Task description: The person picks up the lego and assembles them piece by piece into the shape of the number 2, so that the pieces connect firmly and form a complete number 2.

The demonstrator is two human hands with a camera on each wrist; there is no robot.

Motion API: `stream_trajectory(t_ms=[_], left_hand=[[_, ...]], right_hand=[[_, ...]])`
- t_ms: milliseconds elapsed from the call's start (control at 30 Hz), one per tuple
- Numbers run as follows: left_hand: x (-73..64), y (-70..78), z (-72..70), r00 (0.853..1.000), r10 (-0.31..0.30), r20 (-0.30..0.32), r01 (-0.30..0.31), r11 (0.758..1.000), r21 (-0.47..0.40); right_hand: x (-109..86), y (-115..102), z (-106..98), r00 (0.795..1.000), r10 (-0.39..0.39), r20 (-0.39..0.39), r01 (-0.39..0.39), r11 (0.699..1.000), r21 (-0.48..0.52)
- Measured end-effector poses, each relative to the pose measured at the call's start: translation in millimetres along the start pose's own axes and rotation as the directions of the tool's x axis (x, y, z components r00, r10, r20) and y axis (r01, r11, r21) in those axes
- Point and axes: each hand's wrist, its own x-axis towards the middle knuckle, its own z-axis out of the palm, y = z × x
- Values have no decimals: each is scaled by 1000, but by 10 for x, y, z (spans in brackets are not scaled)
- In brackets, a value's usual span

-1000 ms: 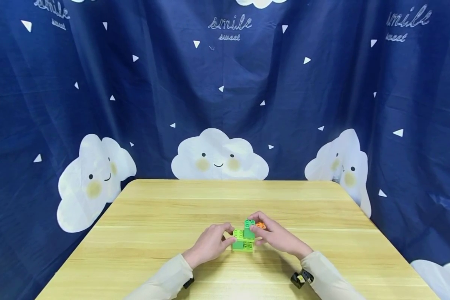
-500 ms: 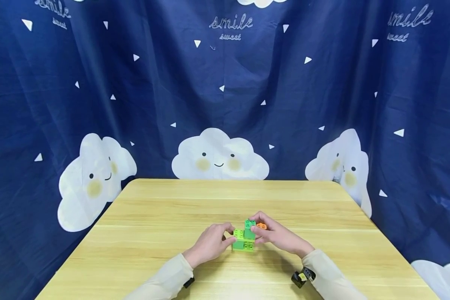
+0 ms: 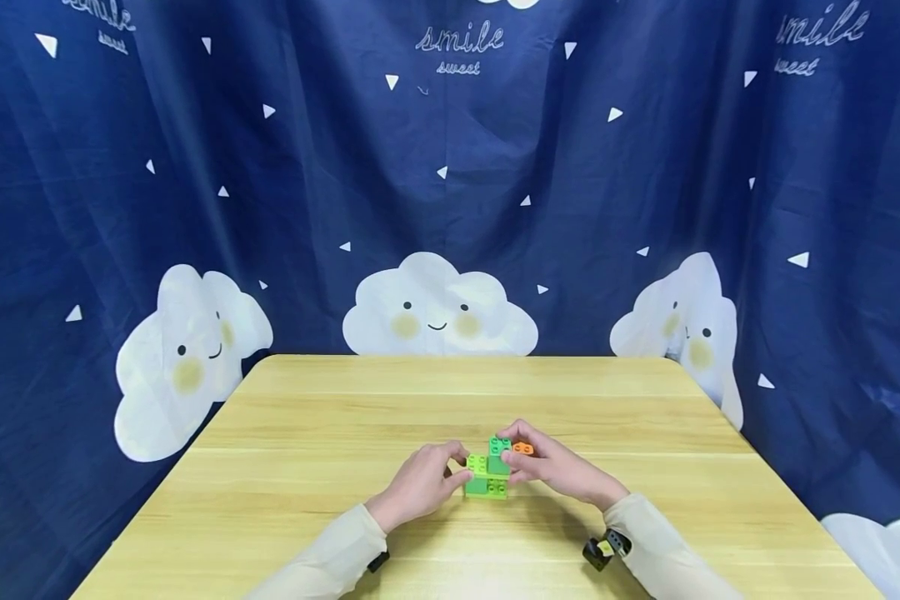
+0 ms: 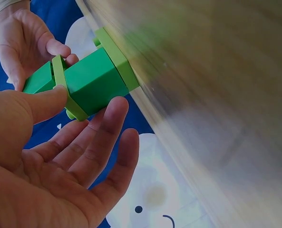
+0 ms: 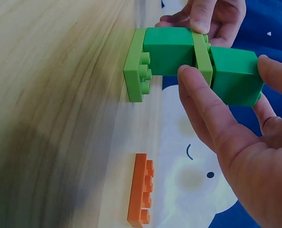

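Observation:
On the table stands a small stack of toy building bricks. Its base is a lime green flat brick (image 5: 133,66), with a darker green block (image 4: 97,78) on one end. Over that block lies a second lime flat brick (image 3: 476,466), and its right end carries the upper green block (image 5: 236,76). My left hand (image 3: 420,485) pinches the left end of the second flat brick, thumb on its near edge. My right hand (image 3: 562,468) grips the stack's upper right part, with the thumb at the upper block's top and a finger beneath the second flat brick.
An orange flat brick (image 5: 138,190) lies on the wooden table (image 3: 330,433), right of the stack and partly hidden by my right hand in the head view. A dark blue curtain (image 3: 307,167) with printed clouds hangs behind the table's far edge.
Both hands keep their holds on the stack, which stays in place. The head view has tilted slightly, and a bit more of the orange brick's front shows beside my right hand.

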Motion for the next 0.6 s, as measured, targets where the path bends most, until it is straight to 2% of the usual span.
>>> stream_trajectory(t_ms=[600], left_hand=[[-5,18,-12,1000,9,-5,-9,1000,-8]], right_hand=[[7,-16,18,999,16,-31,-16,1000,8]])
